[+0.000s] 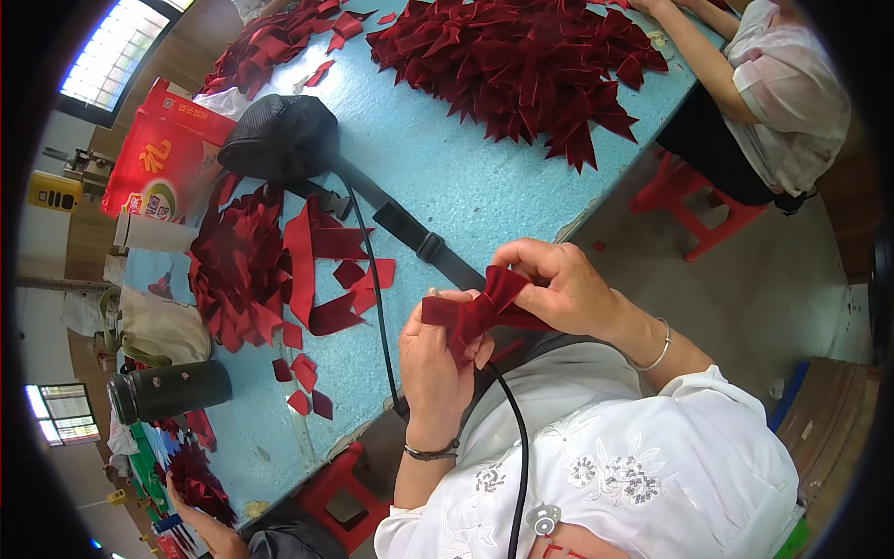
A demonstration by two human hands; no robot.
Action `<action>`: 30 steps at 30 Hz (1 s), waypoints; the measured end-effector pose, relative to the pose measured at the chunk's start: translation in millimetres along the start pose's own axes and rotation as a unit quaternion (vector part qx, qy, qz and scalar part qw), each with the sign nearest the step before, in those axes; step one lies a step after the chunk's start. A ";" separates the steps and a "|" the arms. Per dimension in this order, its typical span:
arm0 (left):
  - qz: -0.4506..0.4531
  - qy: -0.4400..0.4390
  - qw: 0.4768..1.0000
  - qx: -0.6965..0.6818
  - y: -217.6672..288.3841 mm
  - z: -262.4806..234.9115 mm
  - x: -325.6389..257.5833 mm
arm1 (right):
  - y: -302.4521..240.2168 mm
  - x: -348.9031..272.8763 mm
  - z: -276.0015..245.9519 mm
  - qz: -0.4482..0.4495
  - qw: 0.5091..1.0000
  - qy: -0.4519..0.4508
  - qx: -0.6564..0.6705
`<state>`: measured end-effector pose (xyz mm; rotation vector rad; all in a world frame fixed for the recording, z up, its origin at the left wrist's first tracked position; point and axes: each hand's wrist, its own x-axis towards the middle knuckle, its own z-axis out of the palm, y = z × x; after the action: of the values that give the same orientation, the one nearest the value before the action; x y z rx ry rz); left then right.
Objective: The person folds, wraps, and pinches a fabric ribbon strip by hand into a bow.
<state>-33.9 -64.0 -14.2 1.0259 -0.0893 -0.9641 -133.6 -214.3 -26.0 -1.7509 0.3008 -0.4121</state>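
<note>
A dark red velvet bow [484, 312] is pinched at centre frame, just off the blue table [447, 177] edge, by the closed left hand [436, 359] and right hand [559, 289]; bare floor [745, 289] lies right.

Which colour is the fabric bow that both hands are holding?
Dark red. The head view shows the velvet-like bow pinched between the left hand and right hand.

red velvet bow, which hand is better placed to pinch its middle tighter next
Probably the right hand: its fingertips already sit at the red velvet bow's centre fold, while the left hand grips the lower side, steadying it.
</note>
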 end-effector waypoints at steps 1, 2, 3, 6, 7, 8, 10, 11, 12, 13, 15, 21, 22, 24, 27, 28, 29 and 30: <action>0.002 0.000 1.000 -0.001 0.6 -0.3 0.1 | -3.6 0.1 -2.6 0.016 0.999 -0.035 0.030; 0.003 0.002 1.000 -0.007 1.5 -0.5 0.0 | -2.7 0.6 -3.2 0.015 0.999 -0.036 0.029; 0.003 0.002 1.000 -0.014 1.7 -0.2 0.3 | -1.1 0.3 -4.1 -0.016 0.995 -0.048 0.082; 0.024 0.006 1.000 -0.017 2.0 1.4 0.9 | -2.7 0.4 -14.0 -0.049 0.980 -0.082 0.172; 0.026 0.006 0.999 -0.019 1.5 0.0 1.6 | -3.9 0.7 -17.2 -0.051 0.971 -0.102 0.211; 0.053 0.019 0.998 -0.012 0.3 -2.4 2.7 | -3.3 0.8 -18.1 -0.051 0.971 -0.105 0.209; 0.081 0.035 0.996 -0.006 0.0 -3.8 3.8 | -0.3 2.1 -18.3 -0.139 0.980 0.140 -0.020; 0.100 0.024 0.995 0.006 0.8 -2.8 3.8 | -5.6 0.6 -17.8 -0.157 0.963 0.216 -0.043; 0.119 0.014 0.993 0.018 1.4 -2.0 4.4 | -12.3 -3.1 -18.1 -0.177 0.957 0.219 -0.074; 0.119 0.015 0.993 0.017 1.1 -0.6 4.8 | -19.7 -8.9 -17.0 -0.197 0.949 0.223 -0.105; 0.134 0.059 0.989 -0.005 0.2 3.7 6.0 | -33.9 -12.7 -0.6 -0.206 0.959 0.168 -0.095; 0.154 0.092 0.984 0.019 -4.7 -0.5 4.9 | -21.0 -4.9 30.2 -0.222 0.963 0.114 -0.104; 0.155 0.094 0.983 0.019 -4.9 -1.2 3.4 | -21.0 -3.5 31.4 -0.229 0.961 0.109 -0.112; 0.188 0.050 0.981 0.027 -6.2 -0.6 1.1 | -20.8 -1.6 34.3 -0.237 0.958 0.104 -0.121; 0.206 0.000 0.978 -0.029 -11.4 -4.3 0.2 | -20.5 -0.4 39.1 -0.242 0.956 0.106 -0.126; 0.205 -0.001 0.978 -0.029 -12.0 -4.1 0.3 | -20.6 -0.2 39.7 -0.238 0.956 0.108 -0.133; 0.216 0.012 0.976 -0.008 -12.3 -3.7 0.4 | -20.7 0.0 40.2 -0.234 0.956 0.110 -0.140; 0.227 0.025 0.974 0.013 -12.4 -3.3 0.4 | -20.5 0.1 41.1 -0.233 0.956 0.111 -0.140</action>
<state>-39.9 -64.1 -25.5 0.9950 -0.2829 -0.5219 -116.2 -173.7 -13.6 -2.0576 0.1009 -0.9498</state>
